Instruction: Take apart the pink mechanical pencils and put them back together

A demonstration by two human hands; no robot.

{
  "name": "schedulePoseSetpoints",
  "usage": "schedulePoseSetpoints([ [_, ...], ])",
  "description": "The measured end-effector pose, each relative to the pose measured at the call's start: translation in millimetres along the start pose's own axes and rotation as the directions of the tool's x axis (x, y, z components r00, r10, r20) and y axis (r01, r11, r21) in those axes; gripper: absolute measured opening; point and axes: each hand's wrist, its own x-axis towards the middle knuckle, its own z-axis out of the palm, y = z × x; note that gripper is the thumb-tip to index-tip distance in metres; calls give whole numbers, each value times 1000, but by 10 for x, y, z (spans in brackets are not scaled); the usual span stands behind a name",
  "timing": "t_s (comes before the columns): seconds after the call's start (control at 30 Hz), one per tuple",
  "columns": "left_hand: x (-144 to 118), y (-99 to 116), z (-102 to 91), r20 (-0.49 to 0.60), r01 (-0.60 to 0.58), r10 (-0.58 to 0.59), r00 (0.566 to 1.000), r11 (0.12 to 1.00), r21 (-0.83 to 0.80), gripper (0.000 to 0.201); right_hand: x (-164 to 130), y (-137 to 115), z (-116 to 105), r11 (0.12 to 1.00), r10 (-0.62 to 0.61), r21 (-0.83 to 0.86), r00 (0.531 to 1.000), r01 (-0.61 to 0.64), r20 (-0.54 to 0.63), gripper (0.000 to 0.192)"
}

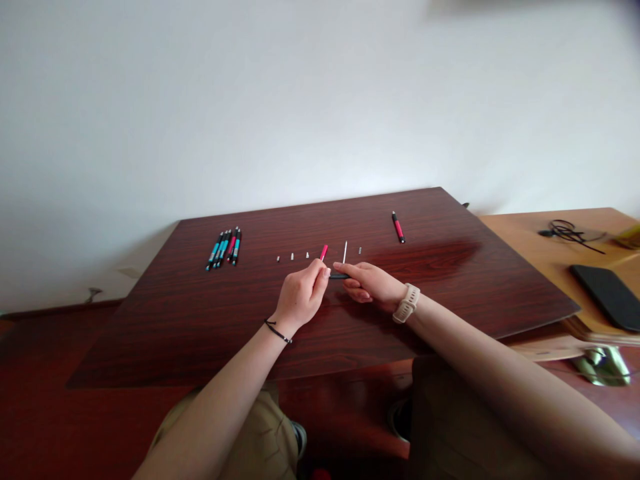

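My left hand (301, 293) is closed around a red pen barrel (323, 252) whose end sticks up past my fingers. My right hand (371, 283) pinches a short black pen part (340, 275) that meets the left hand's fingertips above the dark wooden board (450, 280). Just beyond my hands lie a thin white refill (345, 252) and a row of small grey pen pieces (293, 256). A bundle of several teal and red pens (225, 248) rests at the far left. A single red pen (398, 227) lies at the far right.
A lighter wooden table (530, 233) stands to the right, carrying a black phone (607, 295) and a tangle of black cable (567, 231). A white wall rises behind the board. My legs and the reddish floor (45, 413) show below the board's near edge.
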Motion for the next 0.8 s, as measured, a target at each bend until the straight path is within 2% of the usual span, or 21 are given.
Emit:
schedulePoseSetpoints([
  [0.1,3,2,1,-9,1,-1,1000,999,50,33,4,8,22,986,-102,-144,987,84,-121,67],
  [0.2,4,7,-1,-11,4,-3,1000,996,84,34,-4,8,41,899,-300,-394,926,193,-230,72],
  [0.27,5,13,-3,-15,11,-10,1000,997,80,35,-17,10,46,825,-410,-508,882,249,-234,74],
  [0.4,15,21,-3,-34,69,-68,997,997,29,38,-47,12,51,717,-550,-616,808,327,-211,66],
  [0.53,30,17,-9,-58,121,-121,991,993,-2,40,-42,6,33,661,-650,-590,747,463,-141,43],
  [0.67,38,11,-17,-46,154,-157,986,986,-58,40,-2,23,-17,685,-649,-503,755,526,-95,33],
  [0.8,44,-14,-15,-52,169,-176,983,978,-122,40,14,36,-32,699,-659,-459,742,547,-120,33],
])
